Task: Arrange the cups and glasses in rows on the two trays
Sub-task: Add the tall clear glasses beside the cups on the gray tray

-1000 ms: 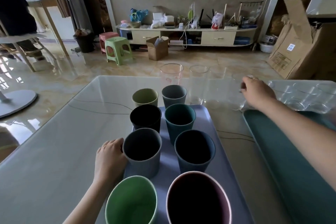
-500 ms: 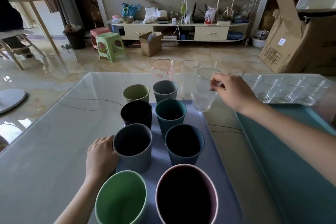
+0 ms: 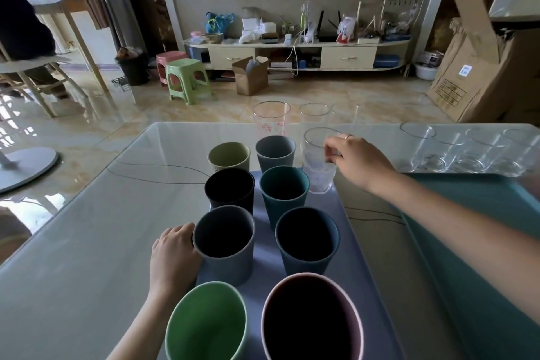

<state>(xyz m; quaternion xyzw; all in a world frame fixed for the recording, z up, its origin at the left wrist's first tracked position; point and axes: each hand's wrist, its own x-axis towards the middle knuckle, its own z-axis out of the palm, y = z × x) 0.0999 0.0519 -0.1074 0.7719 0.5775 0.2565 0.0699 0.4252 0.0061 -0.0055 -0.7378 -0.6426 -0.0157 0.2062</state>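
Several coloured plastic cups stand in two columns on a lavender tray (image 3: 355, 245). My left hand (image 3: 172, 257) rests against the grey cup (image 3: 223, 245) at the tray's left edge. My right hand (image 3: 355, 161) grips a clear glass (image 3: 317, 164) by its rim, its base at the tray's far right corner beside the teal cup (image 3: 283, 193). Two more clear glasses, one with a red print (image 3: 270, 121) and a plain one (image 3: 314, 115), stand on the table beyond. A row of short clear glasses (image 3: 467, 152) sits at the far end of the teal tray (image 3: 482, 242).
The glass-topped table (image 3: 87, 228) carries both trays; its far edge lies just past the tall glasses. A green stool (image 3: 187, 79), a cardboard box (image 3: 251, 74) and a low cabinet stand on the floor beyond. A seated person is at the far left.
My right hand took a clear glass from near the teal tray and carried it left and down to the lavender tray's far right corner. My left hand stayed against the grey cup.
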